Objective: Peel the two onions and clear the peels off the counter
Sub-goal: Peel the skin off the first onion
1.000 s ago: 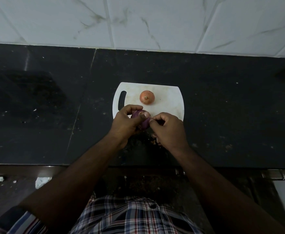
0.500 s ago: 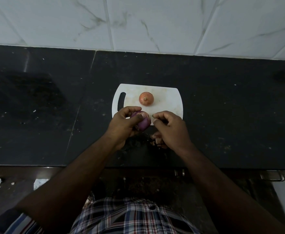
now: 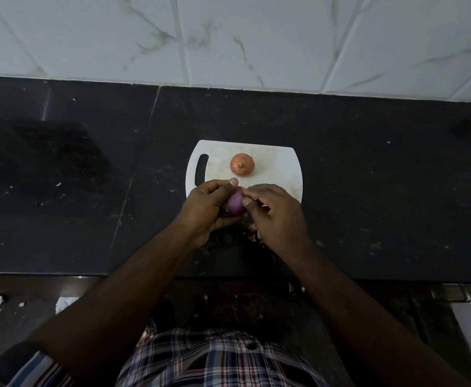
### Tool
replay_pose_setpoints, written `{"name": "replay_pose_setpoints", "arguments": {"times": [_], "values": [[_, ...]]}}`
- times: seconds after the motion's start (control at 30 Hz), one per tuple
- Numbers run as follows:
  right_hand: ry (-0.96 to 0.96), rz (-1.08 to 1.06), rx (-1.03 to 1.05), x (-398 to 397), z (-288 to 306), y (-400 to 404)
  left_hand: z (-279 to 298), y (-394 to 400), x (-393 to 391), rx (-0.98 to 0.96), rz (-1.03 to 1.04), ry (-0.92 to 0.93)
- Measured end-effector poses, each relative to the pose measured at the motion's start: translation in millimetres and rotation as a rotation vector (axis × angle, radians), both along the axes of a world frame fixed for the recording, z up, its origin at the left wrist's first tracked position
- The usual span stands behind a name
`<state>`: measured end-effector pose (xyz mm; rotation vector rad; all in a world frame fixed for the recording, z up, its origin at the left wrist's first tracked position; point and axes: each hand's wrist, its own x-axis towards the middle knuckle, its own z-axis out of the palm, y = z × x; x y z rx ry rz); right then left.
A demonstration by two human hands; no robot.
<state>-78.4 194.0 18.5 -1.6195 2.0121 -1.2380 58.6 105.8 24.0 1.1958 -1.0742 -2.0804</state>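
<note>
A purple, mostly bare onion point(image 3: 235, 202) sits in my left hand point(image 3: 206, 208), whose fingers and thumb curl round it just above the near edge of the white cutting board point(image 3: 279, 163). My right hand point(image 3: 276, 212) is against the onion's right side, thumb and fingertips touching it in a pinch. A second onion point(image 3: 242, 163), orange-brown with its skin on, rests alone on the board behind my hands. Bits of peel point(image 3: 253, 233) lie on the black counter point(image 3: 368, 191) under my right hand, partly hidden.
The counter's front edge point(image 3: 61, 273) runs just below my forearms. White marbled wall tiles point(image 3: 256, 37) rise behind the counter. Small pale crumbs dot the dark surface to the left and right of the board.
My right hand has moved back up against the onion from slightly lower. My left hand has turned the onion a little, showing more purple flesh.
</note>
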Motion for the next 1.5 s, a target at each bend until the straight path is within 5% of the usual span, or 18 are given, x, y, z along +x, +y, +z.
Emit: {"name": "replay_pose_setpoints", "arguments": {"times": [0.23,0.53,0.67,0.8,0.93,1.17,1.5], "values": [[-0.175,-0.176,0.019,-2.5,0.3,-8.7,9.2,3.1,-5.0,-0.01,-0.006,-0.001],[-0.27,-0.064,0.087,-4.2,8.6,-8.5,7.0,-0.4,-6.9,-0.012,-0.045,-0.054],[-0.528,0.027,0.186,-13.9,20.7,-9.6,7.1,-3.6,-6.8,0.021,-0.1,-0.023],[-0.479,0.202,0.279,-14.1,23.0,-7.4,6.7,-9.2,0.5,0.074,-0.18,0.128],[-0.461,0.125,0.196,-1.7,21.4,-6.0,3.9,-11.6,1.0,0.051,-0.206,0.209],[-0.372,0.001,0.051,10.8,17.6,-6.6,-2.8,-9.7,1.2,0.004,-0.116,0.141],[-0.332,0.089,0.152,3.8,29.4,-13.3,0.8,-5.9,-4.9,-0.074,-0.126,0.097]]}}
